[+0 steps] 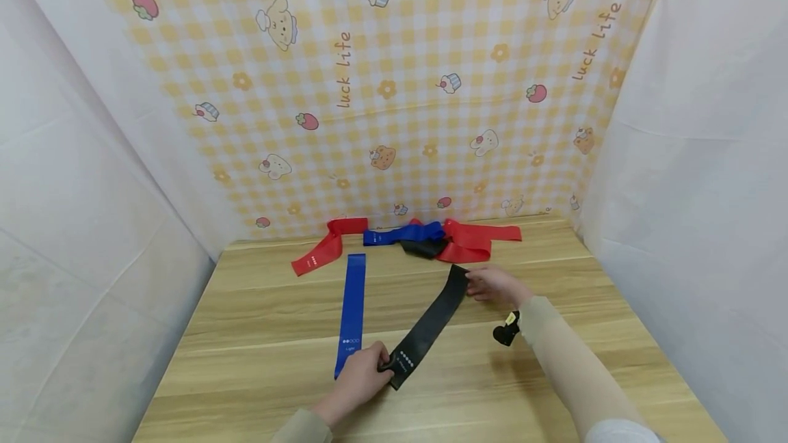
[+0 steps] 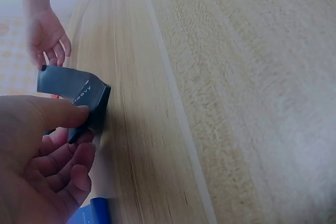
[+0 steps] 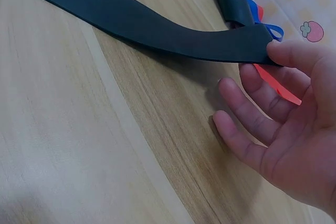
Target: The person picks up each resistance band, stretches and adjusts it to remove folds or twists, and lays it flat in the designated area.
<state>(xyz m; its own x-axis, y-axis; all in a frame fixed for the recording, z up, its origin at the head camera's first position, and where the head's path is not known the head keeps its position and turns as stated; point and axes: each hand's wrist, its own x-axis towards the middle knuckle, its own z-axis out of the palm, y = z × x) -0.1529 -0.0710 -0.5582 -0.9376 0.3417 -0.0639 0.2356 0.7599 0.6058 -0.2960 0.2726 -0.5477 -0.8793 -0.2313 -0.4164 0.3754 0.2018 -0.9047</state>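
A black resistance band [image 1: 429, 325] with white print stretches diagonally between both hands above the wooden table. My left hand [image 1: 364, 373] pinches its near end between thumb and fingers, and in the left wrist view the band [image 2: 73, 85] bends just past the thumb. The far end is pinched by my right hand [image 1: 495, 284]; in the right wrist view the thumb lies on top of the band [image 3: 226, 45] and the lower fingers spread loosely beneath. Beside my left hand a blue band [image 1: 353, 306] lies flat, its near end partly behind the hand.
Along the back of the table [image 1: 258, 320] lie a folded red band [image 1: 326, 248], another blue band [image 1: 403, 232], a black band [image 1: 425, 248] and more red bands [image 1: 470, 241] in an overlapping pile. A patterned cloth [image 1: 394, 87] hangs behind, with white sheets at both sides.
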